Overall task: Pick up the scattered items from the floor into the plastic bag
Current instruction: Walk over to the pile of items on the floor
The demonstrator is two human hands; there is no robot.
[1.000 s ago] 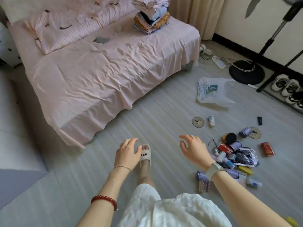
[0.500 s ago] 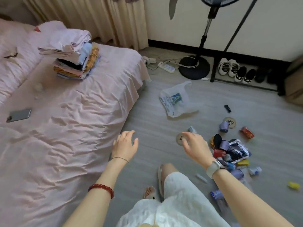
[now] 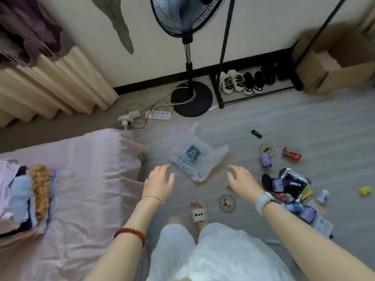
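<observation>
A clear plastic bag (image 3: 197, 157) with a blue logo lies flat on the grey floor just beyond my hands. My left hand (image 3: 159, 179) hovers at its near left corner, fingers relaxed and empty. My right hand (image 3: 242, 182) hovers to the bag's right, also empty. A pile of scattered items (image 3: 290, 189) lies right of that hand: small purple spools, a black foil packet, a red packet. Farther out lie a red wrapper (image 3: 292, 154), a round coaster (image 3: 266, 150), a black clip (image 3: 256, 133) and a yellow piece (image 3: 364, 190). Another coaster (image 3: 227, 203) sits near my sandal.
A bed with a pink sheet (image 3: 81, 179) fills the left, with folded clothes (image 3: 26, 199) on it. A standing fan (image 3: 191, 98), a power strip (image 3: 159, 115) with cables, a shoe rack (image 3: 249, 82) and a cardboard box (image 3: 332, 63) line the far wall.
My view has swung right and I have stepped toward the bag. Both hands now reach close to the plastic bag, which lay farther off before.
</observation>
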